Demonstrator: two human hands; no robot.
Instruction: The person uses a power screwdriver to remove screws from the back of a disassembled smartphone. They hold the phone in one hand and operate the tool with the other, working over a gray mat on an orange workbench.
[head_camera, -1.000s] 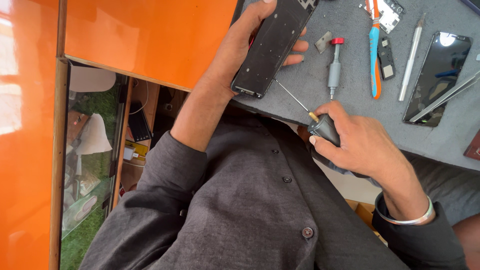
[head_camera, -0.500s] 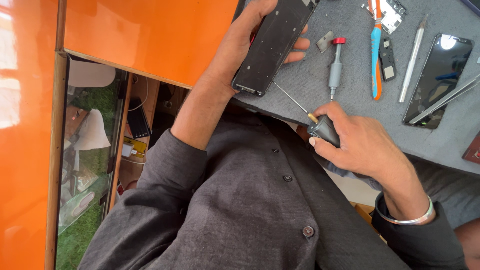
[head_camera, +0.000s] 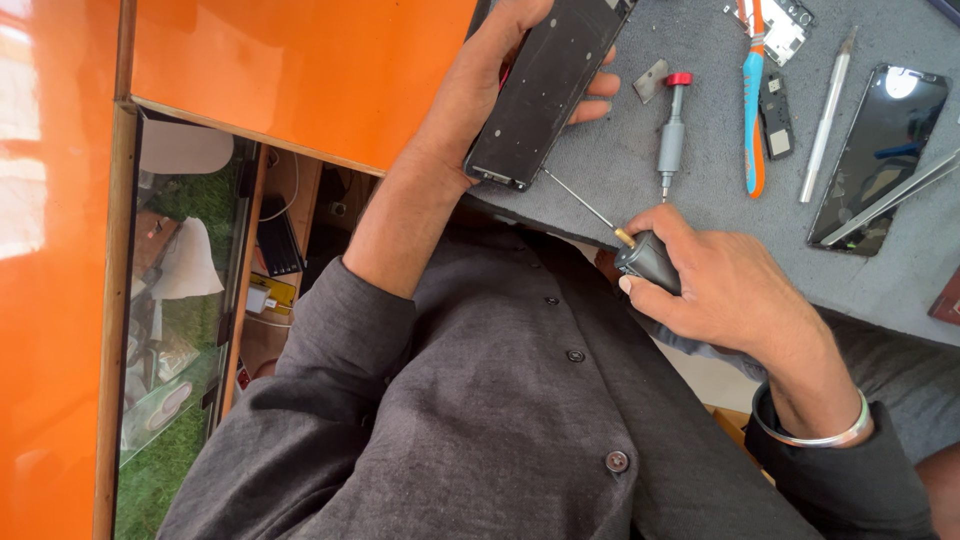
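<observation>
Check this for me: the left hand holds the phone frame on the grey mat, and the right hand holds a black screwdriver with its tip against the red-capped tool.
One thing is wrong: the tip. In the head view the right hand aims the screwdriver at the bottom corner of the phone frame, held by the left hand. The red-capped tool lies apart on the grey mat.

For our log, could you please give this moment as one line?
left hand: phone frame | right hand: screwdriver, tip at frame
</observation>
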